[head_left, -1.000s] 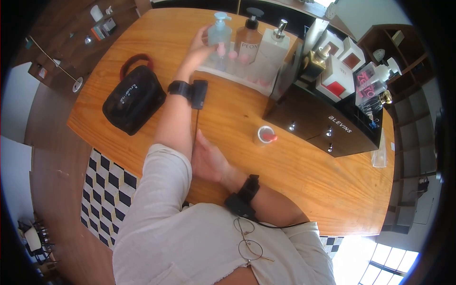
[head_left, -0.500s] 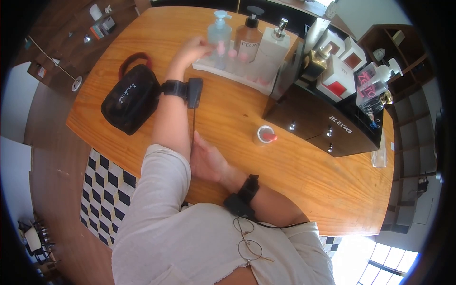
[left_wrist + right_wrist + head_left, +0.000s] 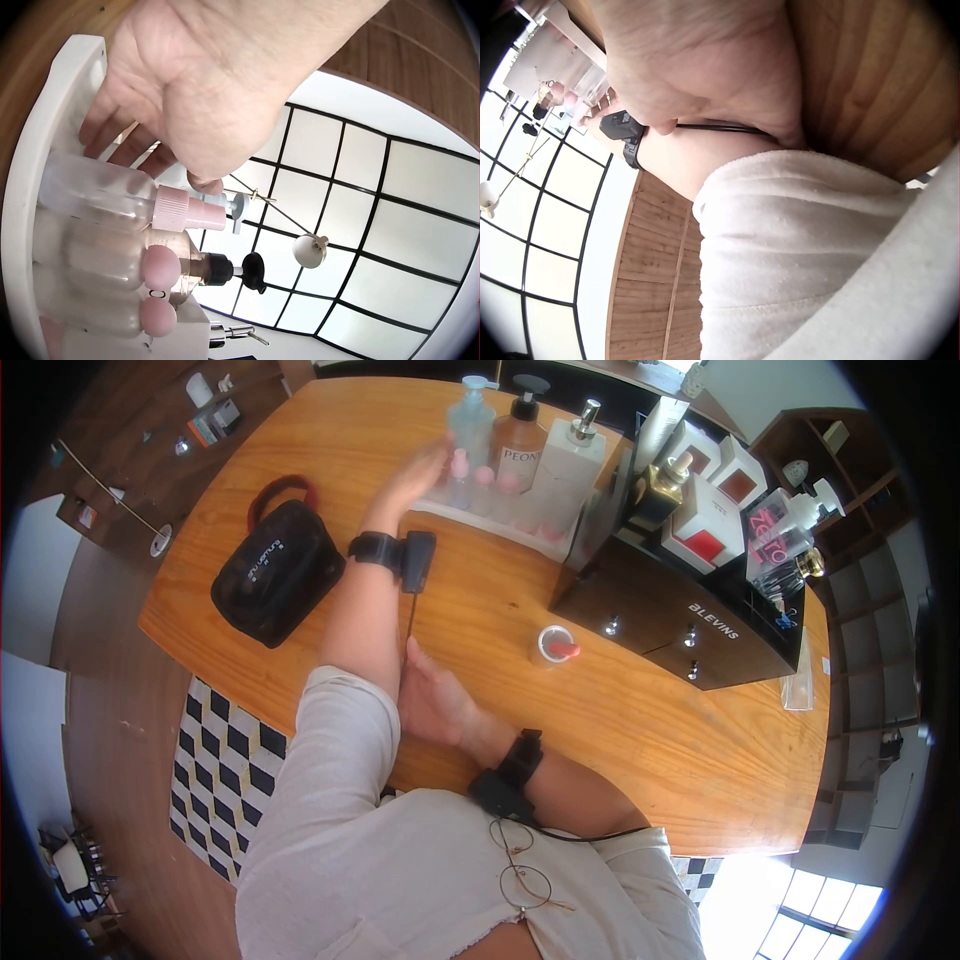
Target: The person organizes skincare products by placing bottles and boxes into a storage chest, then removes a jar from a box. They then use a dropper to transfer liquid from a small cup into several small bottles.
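Observation:
In the head view my left hand (image 3: pixel 415 478) reaches to the left end of a white tray (image 3: pixel 430 506), its fingertips right at the light blue pump bottle (image 3: pixel 470 432). The left wrist view shows its fingers stretched behind a small frosted spray bottle with a pink cap (image 3: pixel 171 208), mostly hiding the blue bottle, whose pump (image 3: pixel 238 206) shows past the thumb. My right hand (image 3: pixel 437 700) lies relaxed by the left elbow, with nothing in it. In the right wrist view its palm (image 3: pixel 705 60) is above the left sleeve (image 3: pixel 780 202).
On the tray also stand a brown pump bottle (image 3: pixel 516 442), a white pump bottle (image 3: pixel 570 470) and round-topped pink-capped bottles. A black pouch (image 3: pixel 275 575) lies left. A small white cup (image 3: pixel 552 644) stands mid-table, near a dark drawer box (image 3: pixel 650 615) loaded with cosmetics.
My left hand drew back from the blue bottle with bent fingers, then came forward again with straighter ones. The blue bottle has shifted slightly away and right. My right hand stays put.

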Available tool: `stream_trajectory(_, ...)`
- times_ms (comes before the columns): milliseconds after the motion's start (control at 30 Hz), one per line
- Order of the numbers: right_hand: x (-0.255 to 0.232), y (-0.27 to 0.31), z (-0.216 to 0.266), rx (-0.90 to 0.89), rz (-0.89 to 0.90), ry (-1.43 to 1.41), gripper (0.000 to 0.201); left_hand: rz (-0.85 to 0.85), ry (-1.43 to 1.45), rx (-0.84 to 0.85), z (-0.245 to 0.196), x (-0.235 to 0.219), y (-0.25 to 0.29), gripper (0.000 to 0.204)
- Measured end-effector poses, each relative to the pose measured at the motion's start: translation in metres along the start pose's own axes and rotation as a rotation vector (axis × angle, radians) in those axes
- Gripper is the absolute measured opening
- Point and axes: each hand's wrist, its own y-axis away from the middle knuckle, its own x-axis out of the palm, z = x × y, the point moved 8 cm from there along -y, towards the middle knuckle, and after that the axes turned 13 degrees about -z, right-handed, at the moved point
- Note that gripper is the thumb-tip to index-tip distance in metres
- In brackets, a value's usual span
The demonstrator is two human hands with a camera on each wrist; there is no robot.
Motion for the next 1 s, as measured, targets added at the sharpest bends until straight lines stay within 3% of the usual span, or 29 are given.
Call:
stream_trajectory(300,0.0,0.0,0.0,0.009,0.004,0.003,0.07,-0.031,-0.044,-0.045,-0.013,0.0,0.008,0.091)
stream_trajectory(500,0.001,0.002,0.0,0.007,-0.009,0.012,0.071,-0.077,0.08,0.004,-0.02,-0.01,0.0,0.091)
stream_trajectory(700,0.0,-0.001,0.0,-0.006,-0.012,0.002,0.071,-0.229,0.143,0.04,-0.039,-0.018,0.011,0.089)
stream_trajectory(1000,0.002,0.001,0.0,0.002,-0.019,-0.005,0.071,-0.147,0.2,-0.002,-0.03,-0.01,0.01,0.086)
